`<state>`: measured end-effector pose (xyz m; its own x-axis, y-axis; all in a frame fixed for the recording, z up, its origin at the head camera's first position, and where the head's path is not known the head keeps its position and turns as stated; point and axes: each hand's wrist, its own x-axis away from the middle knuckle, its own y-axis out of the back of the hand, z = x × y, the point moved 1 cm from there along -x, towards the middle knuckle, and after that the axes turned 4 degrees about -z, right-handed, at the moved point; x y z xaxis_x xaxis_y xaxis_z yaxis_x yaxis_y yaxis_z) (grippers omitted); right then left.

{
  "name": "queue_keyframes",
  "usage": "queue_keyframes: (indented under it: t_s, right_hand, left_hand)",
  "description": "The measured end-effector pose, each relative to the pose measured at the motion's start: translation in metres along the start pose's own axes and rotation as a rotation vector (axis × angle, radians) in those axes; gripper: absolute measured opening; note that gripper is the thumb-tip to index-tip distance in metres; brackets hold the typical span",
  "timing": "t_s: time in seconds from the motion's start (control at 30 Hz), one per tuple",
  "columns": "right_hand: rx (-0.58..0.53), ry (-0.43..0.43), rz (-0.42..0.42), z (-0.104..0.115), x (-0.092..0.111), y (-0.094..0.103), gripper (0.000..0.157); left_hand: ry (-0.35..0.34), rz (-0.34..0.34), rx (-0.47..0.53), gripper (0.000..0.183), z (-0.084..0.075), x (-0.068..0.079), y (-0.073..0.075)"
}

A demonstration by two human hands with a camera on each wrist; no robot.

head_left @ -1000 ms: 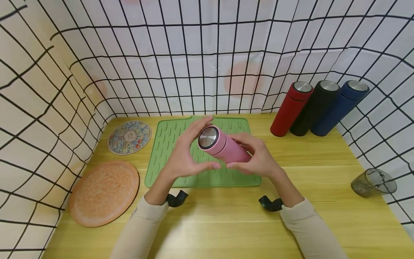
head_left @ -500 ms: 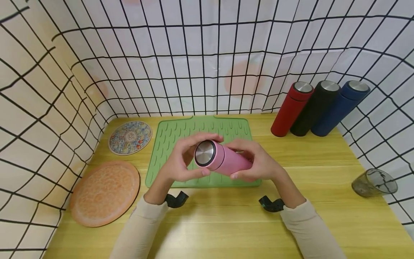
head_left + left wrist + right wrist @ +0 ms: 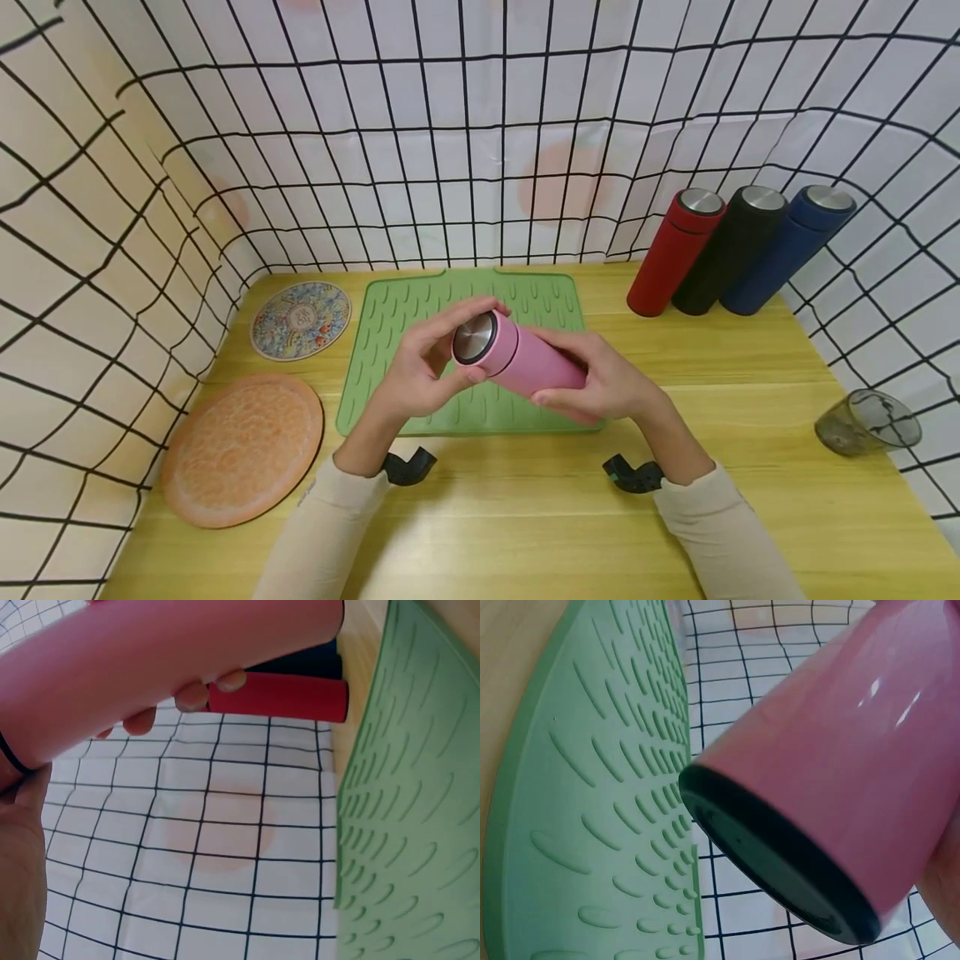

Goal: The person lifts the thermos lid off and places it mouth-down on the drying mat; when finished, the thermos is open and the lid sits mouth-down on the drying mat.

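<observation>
A pink thermos flask [image 3: 536, 362] with a silver-topped lid is held tilted over the green mat [image 3: 390, 367], its lid toward the left. My left hand [image 3: 423, 362] grips the lid end, thumb below and fingers over the top. My right hand [image 3: 607, 375] holds the body near the base, fingers behind it and thumb in front. In the left wrist view, fingertips [image 3: 191, 697] show beyond the pink body. The flask's dark base ring [image 3: 780, 855] hangs apart from the mat in the right wrist view.
Red [image 3: 675, 254], black [image 3: 727, 254] and blue [image 3: 783, 254] flasks stand at the back right. A grey glass [image 3: 862, 425] is near the right edge. On the left lie a patterned round mat [image 3: 300, 321] and an orange round mat [image 3: 243, 450]. Grid-patterned cloth [image 3: 420, 150] walls the table.
The left hand, spread around the lid end a second ago, has closed onto it. The flask dipped and shifted slightly left, then rose a little at the lid end.
</observation>
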<state>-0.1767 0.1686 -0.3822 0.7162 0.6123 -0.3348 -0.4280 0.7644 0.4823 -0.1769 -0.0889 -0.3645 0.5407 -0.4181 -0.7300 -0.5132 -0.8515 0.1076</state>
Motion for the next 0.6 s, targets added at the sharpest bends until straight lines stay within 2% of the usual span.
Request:
queue_keyframes:
  t_s: [0.17,0.23,0.37,0.43,0.5,0.6]
  right_hand:
    - [0.012,-0.001,-0.051,0.003,0.000,-0.001,0.073]
    - [0.078,0.015,-0.099,0.004,0.000,-0.002,0.074]
    - [0.288,0.052,-0.234,0.004,-0.003,0.002,0.079]
    - [0.352,0.060,-0.281,0.003,-0.003,0.004,0.080]
    - [0.339,0.056,-0.284,0.002,-0.003,0.006,0.080]
    - [0.262,0.030,-0.253,0.004,0.000,0.009,0.079]
  left_hand:
    - [-0.033,-0.062,-0.021,0.072,0.001,-0.002,-0.005]
    - [-0.016,-0.121,-0.050,0.073,0.002,-0.002,-0.008]
    - [0.134,-0.292,-0.078,0.073,0.011,0.001,-0.014]
    - [0.196,-0.339,-0.053,0.077,0.016,0.004,-0.016]
    - [0.200,-0.316,0.000,0.083,0.019,0.005,-0.016]
    - [0.118,-0.195,0.087,0.088,0.018,0.006,-0.013]
